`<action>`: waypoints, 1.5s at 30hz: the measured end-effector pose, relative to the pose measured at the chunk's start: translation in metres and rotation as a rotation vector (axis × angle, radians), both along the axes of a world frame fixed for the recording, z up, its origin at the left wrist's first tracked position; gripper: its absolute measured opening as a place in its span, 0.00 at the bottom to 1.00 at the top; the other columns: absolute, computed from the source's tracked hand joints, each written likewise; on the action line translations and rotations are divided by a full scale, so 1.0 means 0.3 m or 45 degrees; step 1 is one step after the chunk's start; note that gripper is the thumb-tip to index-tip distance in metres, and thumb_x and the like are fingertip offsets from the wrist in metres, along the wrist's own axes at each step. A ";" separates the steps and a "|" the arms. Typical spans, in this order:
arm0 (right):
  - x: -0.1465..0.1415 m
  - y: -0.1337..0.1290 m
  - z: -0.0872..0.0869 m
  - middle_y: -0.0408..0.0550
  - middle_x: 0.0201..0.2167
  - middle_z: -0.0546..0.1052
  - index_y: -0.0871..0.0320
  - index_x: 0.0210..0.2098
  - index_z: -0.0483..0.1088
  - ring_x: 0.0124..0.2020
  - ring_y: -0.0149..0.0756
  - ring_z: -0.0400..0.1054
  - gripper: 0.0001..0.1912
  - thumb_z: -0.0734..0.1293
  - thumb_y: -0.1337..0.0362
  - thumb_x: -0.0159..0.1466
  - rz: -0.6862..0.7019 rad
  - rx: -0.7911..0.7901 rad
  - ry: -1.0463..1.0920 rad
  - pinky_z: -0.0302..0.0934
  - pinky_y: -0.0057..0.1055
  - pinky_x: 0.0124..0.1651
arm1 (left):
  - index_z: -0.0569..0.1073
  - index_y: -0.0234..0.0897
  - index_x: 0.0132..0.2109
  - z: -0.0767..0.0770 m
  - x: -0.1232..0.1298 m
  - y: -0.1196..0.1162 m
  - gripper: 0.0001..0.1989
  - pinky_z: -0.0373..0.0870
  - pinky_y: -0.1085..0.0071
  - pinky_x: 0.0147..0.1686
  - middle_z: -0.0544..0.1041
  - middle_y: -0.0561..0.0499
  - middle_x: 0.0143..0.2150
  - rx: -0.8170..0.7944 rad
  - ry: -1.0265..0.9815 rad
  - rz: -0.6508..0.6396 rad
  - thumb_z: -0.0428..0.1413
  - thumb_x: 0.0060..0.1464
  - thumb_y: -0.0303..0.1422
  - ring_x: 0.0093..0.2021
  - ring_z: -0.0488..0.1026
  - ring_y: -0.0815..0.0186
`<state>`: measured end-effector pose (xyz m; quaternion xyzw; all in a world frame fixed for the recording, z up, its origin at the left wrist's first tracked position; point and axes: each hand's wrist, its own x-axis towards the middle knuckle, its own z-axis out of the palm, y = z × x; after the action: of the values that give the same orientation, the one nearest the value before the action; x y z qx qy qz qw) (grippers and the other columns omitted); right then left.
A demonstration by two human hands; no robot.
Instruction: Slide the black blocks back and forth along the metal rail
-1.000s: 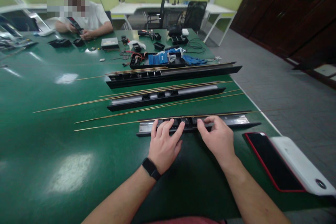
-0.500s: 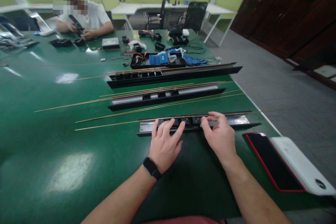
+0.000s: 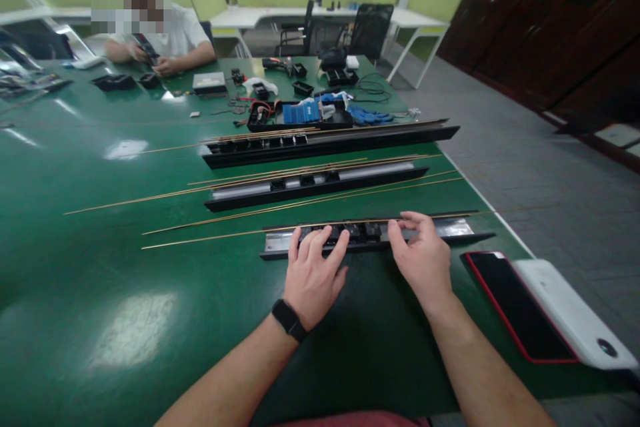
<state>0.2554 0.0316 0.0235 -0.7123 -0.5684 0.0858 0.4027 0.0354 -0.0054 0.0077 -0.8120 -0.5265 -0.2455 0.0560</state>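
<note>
Nearest me lies a black channel-shaped rail [image 3: 455,228] with a silvery inner face. Several small black blocks [image 3: 373,230] sit in its middle. A thin brass-coloured rod [image 3: 210,238] runs lengthwise over them, sticking out past the rail's left end. My left hand [image 3: 315,263], wearing a black watch, is open, with spread fingertips resting on the blocks and the rail's near edge. To the right of the blocks, my right hand [image 3: 423,257] has thumb and forefinger closed around the rod; the exact contact is partly hidden.
Two more black rails [image 3: 320,191] [image 3: 350,145] with thin rods lie beyond. Farther back are a black tray [image 3: 260,125] and blue gloves [image 3: 370,115]. A red-edged phone [image 3: 520,307] and a white device [image 3: 575,313] lie at right. Across the table sits a person [image 3: 170,40] holding a dark object.
My right hand has slid slightly right along the rod, away from the black blocks. My left hand stays nearly in place on the blocks.
</note>
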 end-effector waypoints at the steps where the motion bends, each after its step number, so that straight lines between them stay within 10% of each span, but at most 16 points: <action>1: 0.002 0.001 -0.002 0.48 0.39 0.83 0.56 0.53 0.73 0.23 0.35 0.67 0.25 0.68 0.45 0.67 -0.004 0.004 -0.001 0.65 0.38 0.40 | 0.68 0.46 0.70 0.000 0.000 0.000 0.32 0.52 0.39 0.73 0.72 0.40 0.65 0.000 -0.001 0.001 0.62 0.61 0.39 0.65 0.69 0.50; 36: 0.006 0.003 -0.002 0.49 0.39 0.83 0.56 0.53 0.75 0.26 0.36 0.70 0.25 0.67 0.44 0.67 -0.001 -0.022 0.016 0.66 0.38 0.40 | 0.67 0.49 0.71 -0.002 0.001 0.000 0.33 0.50 0.39 0.74 0.71 0.41 0.66 -0.027 0.004 0.003 0.63 0.61 0.39 0.65 0.68 0.50; 45: -0.013 -0.020 0.018 0.47 0.35 0.79 0.56 0.49 0.76 0.27 0.35 0.68 0.16 0.68 0.53 0.69 0.067 0.302 -0.235 0.67 0.37 0.40 | 0.67 0.43 0.71 -0.015 -0.002 0.004 0.32 0.51 0.40 0.74 0.72 0.39 0.66 -0.010 -0.010 -0.004 0.62 0.62 0.40 0.65 0.69 0.50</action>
<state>0.2516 0.0256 0.0289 -0.6496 -0.6275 -0.0373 0.4276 0.0348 -0.0043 0.0032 -0.8121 -0.5264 -0.2467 0.0505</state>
